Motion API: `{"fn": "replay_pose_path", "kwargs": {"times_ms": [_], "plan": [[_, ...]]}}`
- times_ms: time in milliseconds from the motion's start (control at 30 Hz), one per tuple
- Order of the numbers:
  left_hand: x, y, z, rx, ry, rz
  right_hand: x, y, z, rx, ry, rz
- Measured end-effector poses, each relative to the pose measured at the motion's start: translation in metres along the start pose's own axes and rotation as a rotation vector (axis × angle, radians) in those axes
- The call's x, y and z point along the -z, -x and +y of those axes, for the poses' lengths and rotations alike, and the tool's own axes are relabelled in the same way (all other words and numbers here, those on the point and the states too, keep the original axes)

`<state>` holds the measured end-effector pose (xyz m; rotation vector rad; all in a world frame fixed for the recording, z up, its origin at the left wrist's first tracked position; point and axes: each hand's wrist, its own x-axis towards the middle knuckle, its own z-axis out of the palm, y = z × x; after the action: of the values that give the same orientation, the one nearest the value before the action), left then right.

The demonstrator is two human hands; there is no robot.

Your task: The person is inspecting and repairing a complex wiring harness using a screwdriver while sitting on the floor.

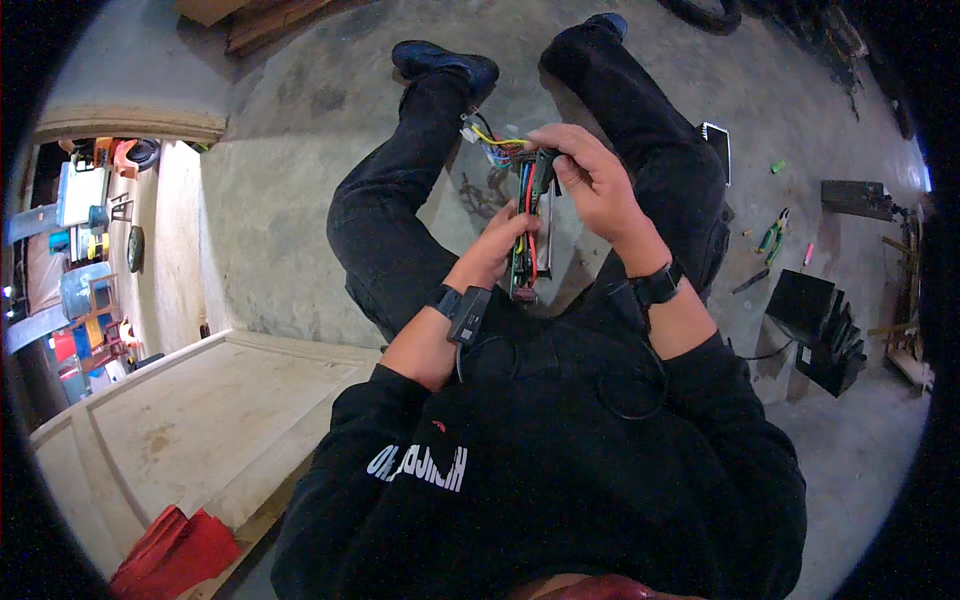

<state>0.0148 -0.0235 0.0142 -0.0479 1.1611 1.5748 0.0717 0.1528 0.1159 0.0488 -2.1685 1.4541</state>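
A long, narrow circuit board assembly point(524, 264) with red, black and yellow wires and a metal side is held upright in the picture between my legs. My left hand point(492, 242) grips it at the left side, fingers wrapped round its middle. My right hand point(592, 187) is closed at its upper end, thumb and finger pressed near the top; exactly what they pinch is hard to make out. Coloured wires with white connectors point(488, 142) spread from that end over the floor.
Pliers point(772, 238), a green item point(777, 166), a pink tool point(808, 254), black boxes point(805, 310) and a metal housing point(715, 128) lie on concrete at right. A wooden panel point(255, 400) with red cloth point(180, 545) is at lower left. An opening point(80, 260) with cluttered items is far left.
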Motion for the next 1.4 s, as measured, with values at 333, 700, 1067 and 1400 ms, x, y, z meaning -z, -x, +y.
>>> {"fn": "replay_pose_path", "kwargs": {"times_ms": [333, 700, 1067, 1400], "plan": [[-0.015, 0.012, 0.014, 0.028, -0.033, 0.044, -0.005, 0.004, 0.003, -0.058, -0.071, 0.047], [-0.016, 0.012, 0.015, 0.020, 0.009, 0.002, -0.003, 0.003, 0.001, 0.029, 0.054, 0.073], [-0.012, 0.006, 0.007, -0.004, 0.034, -0.001, -0.005, 0.003, 0.001, -0.043, -0.036, 0.052], [-0.004, 0.001, 0.004, 0.022, -0.005, -0.019, -0.005, 0.002, 0.001, -0.039, -0.028, 0.021]]}}
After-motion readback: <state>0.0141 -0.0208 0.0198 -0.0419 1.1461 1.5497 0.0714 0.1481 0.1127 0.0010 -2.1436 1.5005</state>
